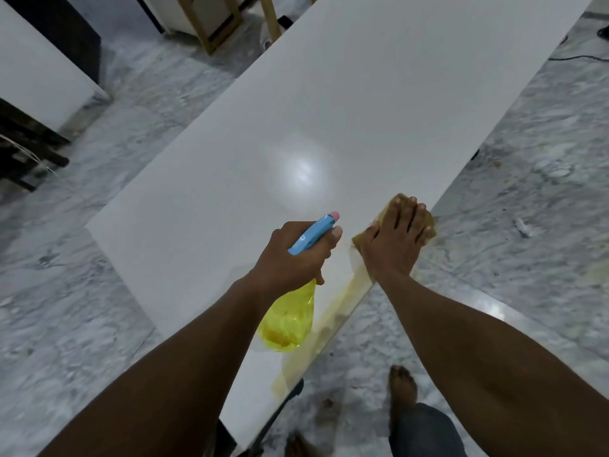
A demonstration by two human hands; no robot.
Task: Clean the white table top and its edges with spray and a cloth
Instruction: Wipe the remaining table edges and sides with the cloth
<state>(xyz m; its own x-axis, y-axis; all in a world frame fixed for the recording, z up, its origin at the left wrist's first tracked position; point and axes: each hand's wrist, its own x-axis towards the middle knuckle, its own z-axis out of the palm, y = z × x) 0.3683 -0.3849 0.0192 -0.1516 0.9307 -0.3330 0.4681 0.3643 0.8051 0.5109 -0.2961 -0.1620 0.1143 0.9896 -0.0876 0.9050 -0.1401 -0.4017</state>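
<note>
A grey marble floor (527,166) is surrounding the white table (296,110), which is running away diagonally. The left grip (296,255) is curling round the neck of a yellow bottle (288,321) with a blue spray head (316,234), holding it over the table's near end. The right grip (395,239) is lying flat with its fingers straight, pressing a brown cloth (432,225) onto the table's right edge. Any writing on the bottle is too blurred to read.

The single head-worn camera is looking forward and down from close above the near end of the white table (362,110), which is running diagonally to the far right; its wide lens is taking in marble floor (82,308) left and right.
</note>
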